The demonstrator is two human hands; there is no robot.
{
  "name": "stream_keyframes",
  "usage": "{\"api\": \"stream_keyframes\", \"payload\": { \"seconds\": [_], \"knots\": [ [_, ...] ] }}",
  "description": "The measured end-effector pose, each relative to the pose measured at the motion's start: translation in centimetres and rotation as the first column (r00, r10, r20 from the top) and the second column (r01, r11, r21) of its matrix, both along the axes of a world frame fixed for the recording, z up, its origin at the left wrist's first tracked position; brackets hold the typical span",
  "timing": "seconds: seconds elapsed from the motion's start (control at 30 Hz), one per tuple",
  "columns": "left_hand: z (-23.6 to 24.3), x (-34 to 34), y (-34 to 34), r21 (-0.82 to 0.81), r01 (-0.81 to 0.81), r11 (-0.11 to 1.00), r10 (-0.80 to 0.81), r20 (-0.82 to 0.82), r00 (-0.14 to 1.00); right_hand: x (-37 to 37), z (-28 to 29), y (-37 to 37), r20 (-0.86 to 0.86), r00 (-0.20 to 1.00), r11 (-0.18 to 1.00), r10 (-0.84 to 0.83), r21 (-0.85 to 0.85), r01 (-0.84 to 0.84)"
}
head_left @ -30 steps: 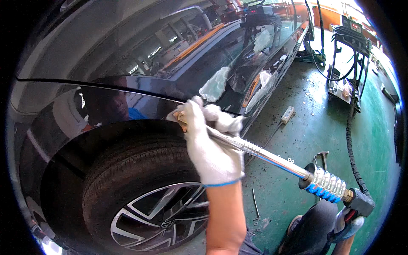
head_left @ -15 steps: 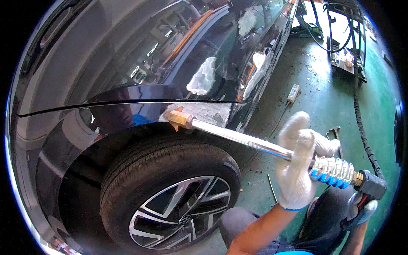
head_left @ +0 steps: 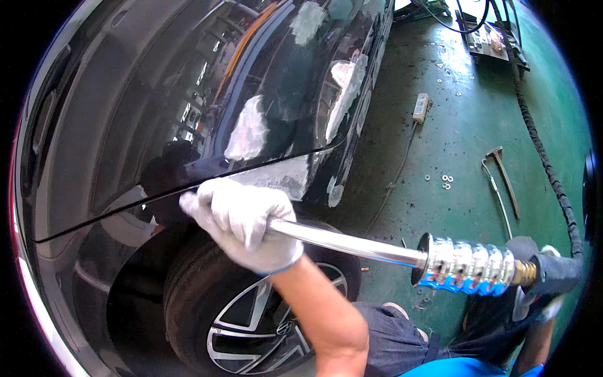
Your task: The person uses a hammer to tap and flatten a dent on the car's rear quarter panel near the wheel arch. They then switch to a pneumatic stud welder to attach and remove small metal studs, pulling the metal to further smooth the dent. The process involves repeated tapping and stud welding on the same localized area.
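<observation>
A slide hammer (head_left: 352,242) slants across the view, its chrome rod pointing left at the dark car body (head_left: 125,169). My left hand (head_left: 245,220), in a white knit glove, is closed round the rod's front end by the wheel arch, hiding the tip. Near the rod's rear sits the ribbed chrome sliding weight (head_left: 470,265), beside a brass fitting (head_left: 524,273). My gloved right hand (head_left: 551,308) is at the dark handle (head_left: 556,275), partly hidden behind it. Whitish filler patches (head_left: 248,129) mark the panels above my left hand.
The car's wheel (head_left: 276,327) stands below my left hand. On the green floor lie a hammer (head_left: 505,182), a thin hooked rod (head_left: 497,196), several washers (head_left: 446,182) and a white power strip (head_left: 422,108). A black-wrapped cable (head_left: 545,160) runs to the handle from a cart (head_left: 496,47).
My left hand has moved left along the rod to its front end, covering the brass-coloured tip. My view has shifted, and the rod's tip appears off the wheel-arch edge, nearer the panel seam.
</observation>
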State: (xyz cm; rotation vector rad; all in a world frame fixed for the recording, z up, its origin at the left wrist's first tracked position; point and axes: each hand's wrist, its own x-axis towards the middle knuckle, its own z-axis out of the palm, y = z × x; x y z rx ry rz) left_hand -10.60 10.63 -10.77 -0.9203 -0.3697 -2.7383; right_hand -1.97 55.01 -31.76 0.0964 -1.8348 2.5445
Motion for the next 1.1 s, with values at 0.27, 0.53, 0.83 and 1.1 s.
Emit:
{"api": "stream_keyframes", "payload": {
  "seconds": [0.27,0.53,0.83,1.1],
  "knots": [
    [2.7,3.4,3.9,-0.674,-0.680,0.289,0.888,-0.077,0.454,-0.3,-3.1,-0.3,0.057,0.851,0.655,0.522,-0.665,-0.358],
    [6.4,4.7,-4.9,0.565,0.280,-0.776,-0.539,-0.825,0.169,-4.1,3.0,-4.9,-0.176,0.720,-0.159,0.672,-0.983,-0.093],
    [-0.1,5.4,-5.0,0.542,0.258,-0.800,-0.404,-0.804,0.436,-5.0,5.9,-6.0,-0.099,0.710,-0.239,0.697,-0.966,0.100],
    [-8.3,-0.6,5.0,-0.993,0.078,-0.085,0.630,0.007,0.776,-5.1,-2.3,-1.5,-0.675,0.411,-0.468,0.613,-0.729,-0.500]
  ]
}}
